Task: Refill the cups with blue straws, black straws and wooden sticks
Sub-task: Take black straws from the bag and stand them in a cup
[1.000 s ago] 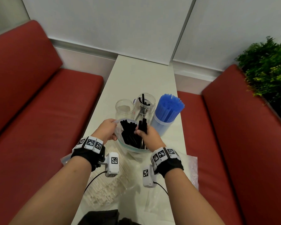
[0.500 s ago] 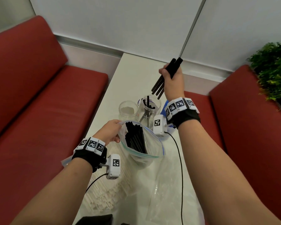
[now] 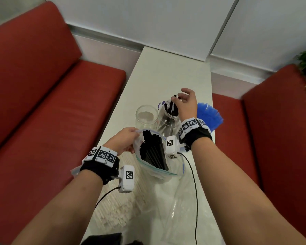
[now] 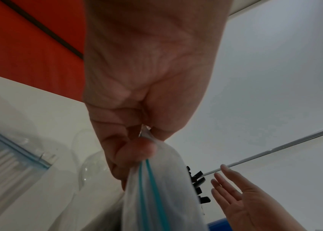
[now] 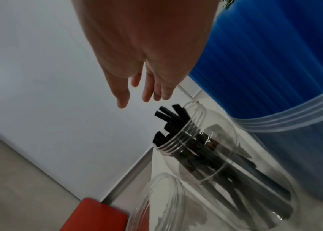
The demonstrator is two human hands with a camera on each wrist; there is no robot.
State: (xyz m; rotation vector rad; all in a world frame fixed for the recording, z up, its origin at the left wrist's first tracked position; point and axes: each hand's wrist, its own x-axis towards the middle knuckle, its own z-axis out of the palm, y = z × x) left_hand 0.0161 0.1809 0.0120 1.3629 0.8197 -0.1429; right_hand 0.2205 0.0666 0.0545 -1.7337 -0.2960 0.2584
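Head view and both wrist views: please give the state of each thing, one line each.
left hand: pinches the bag rim
right hand: open, above the middle jar
zip bag: open, black straws inside
middle jar: upright, partly filled with black straws
left jar: upright, no sticks inside
blue straws: standing in their cup

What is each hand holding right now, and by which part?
The left hand pinches the zip bag of black straws by its top rim. The right hand holds nothing, open above the jar of black straws.
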